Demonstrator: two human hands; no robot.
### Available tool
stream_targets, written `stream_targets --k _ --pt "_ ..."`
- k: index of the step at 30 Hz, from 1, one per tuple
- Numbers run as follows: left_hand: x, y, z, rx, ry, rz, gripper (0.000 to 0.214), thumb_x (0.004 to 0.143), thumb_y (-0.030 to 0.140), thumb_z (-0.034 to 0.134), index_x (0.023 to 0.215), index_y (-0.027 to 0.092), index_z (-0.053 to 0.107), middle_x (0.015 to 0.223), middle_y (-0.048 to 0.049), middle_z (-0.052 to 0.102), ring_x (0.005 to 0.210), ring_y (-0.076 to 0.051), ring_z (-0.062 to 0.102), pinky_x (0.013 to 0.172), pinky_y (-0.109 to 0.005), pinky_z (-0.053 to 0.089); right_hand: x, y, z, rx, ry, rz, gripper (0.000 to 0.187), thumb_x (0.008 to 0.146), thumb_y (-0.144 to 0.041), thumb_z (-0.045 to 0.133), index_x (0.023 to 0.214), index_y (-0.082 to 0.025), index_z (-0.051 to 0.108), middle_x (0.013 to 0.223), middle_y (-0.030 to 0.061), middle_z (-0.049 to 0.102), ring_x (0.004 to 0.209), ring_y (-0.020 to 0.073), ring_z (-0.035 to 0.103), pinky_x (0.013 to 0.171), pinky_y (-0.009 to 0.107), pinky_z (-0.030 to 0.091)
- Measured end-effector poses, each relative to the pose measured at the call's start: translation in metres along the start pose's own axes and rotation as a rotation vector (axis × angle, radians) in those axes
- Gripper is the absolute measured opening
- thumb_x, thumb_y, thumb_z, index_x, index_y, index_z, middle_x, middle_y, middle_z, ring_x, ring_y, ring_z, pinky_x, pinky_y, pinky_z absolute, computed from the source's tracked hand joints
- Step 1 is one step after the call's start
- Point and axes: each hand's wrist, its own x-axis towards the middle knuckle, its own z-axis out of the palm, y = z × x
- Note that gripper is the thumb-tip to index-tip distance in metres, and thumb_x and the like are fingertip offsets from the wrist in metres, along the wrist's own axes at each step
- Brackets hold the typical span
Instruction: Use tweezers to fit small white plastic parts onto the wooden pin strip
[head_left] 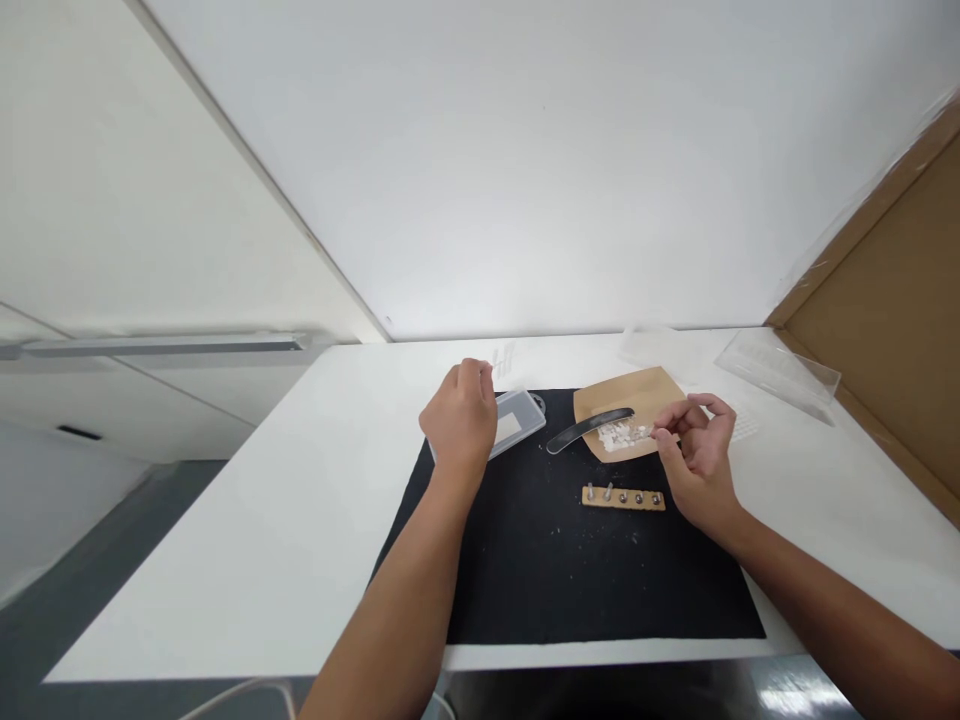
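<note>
My left hand (461,418) is raised over the edge of a translucent plastic case (531,418), its fingers curled into a pinch. Whatever lies between those fingertips is too small or hidden to name. My right hand (701,462) has thumb and forefinger pressed together above the right side of a brown paper sheet (637,388); any tiny piece there cannot be made out. On the paper is a heap of small whitish, clear pieces (616,436). A curved dark nail file (589,430) rests partly across it. Nearer to me lies a wooden strip with several small pegs (622,499).
A black mat (540,570), dotted with white specks, covers part of the white table (262,560). Clear plastic trays (784,375) stand at the back right, near a cardboard panel (885,290). A white wall (562,180) rises behind.
</note>
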Motion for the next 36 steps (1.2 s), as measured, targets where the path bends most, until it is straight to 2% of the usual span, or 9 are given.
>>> stream_targets --k 6,11,23,27,36 --pt "-0.001 0.007 -0.005 0.002 -0.147 -0.086 0.015 0.105 0.033 0.051 0.111 0.027 0.064 0.102 -0.0042 0.076 0.086 -0.023 0.068 0.064 -0.029 0.035 0.001 -0.001 0.000 -0.001 -0.009 -0.008 0.047 0.098 -0.021 0.060 0.132 -0.034 0.031 0.103 0.0010 0.053 0.092 0.0194 0.056 0.083 0.039 0.046" --pt "0.002 0.004 -0.003 -0.026 -0.177 -0.114 0.011 0.103 0.031 0.051 0.110 0.027 0.059 0.110 -0.0048 0.075 0.091 -0.025 0.069 0.068 -0.031 0.042 0.000 -0.001 0.000 -0.005 -0.014 -0.016 0.046 0.098 -0.019 0.060 0.131 -0.033 0.032 0.104 0.0015 0.054 0.092 0.0196 0.056 0.083 0.039 0.046" --pt "0.008 -0.008 0.002 0.003 -0.339 -0.174 0.014 0.095 0.028 0.054 0.108 0.024 0.056 0.104 -0.0120 0.074 0.095 -0.032 0.069 0.072 -0.038 0.049 0.000 0.000 0.000 -0.014 -0.045 -0.013 0.041 0.097 -0.019 0.060 0.129 -0.031 0.036 0.102 0.0021 0.055 0.091 0.0205 0.056 0.081 0.040 0.048" --pt "0.008 -0.008 0.001 0.064 -0.392 -0.168 0.014 0.093 0.025 0.054 0.106 0.023 0.058 0.103 -0.0137 0.073 0.094 -0.032 0.070 0.072 -0.039 0.050 0.000 -0.002 0.000 -0.014 -0.052 -0.015 0.039 0.098 -0.020 0.058 0.128 -0.031 0.036 0.101 0.0022 0.055 0.090 0.0206 0.055 0.082 0.041 0.048" --pt "0.006 -0.012 0.005 0.165 -0.417 -0.102 0.023 0.094 0.021 0.047 0.113 0.022 0.061 0.101 -0.0153 0.072 0.090 -0.032 0.069 0.069 -0.039 0.050 0.000 0.000 0.000 -0.027 -0.084 -0.030 0.036 0.099 -0.019 0.057 0.127 -0.030 0.038 0.100 0.0018 0.054 0.088 0.0195 0.056 0.079 0.039 0.048"
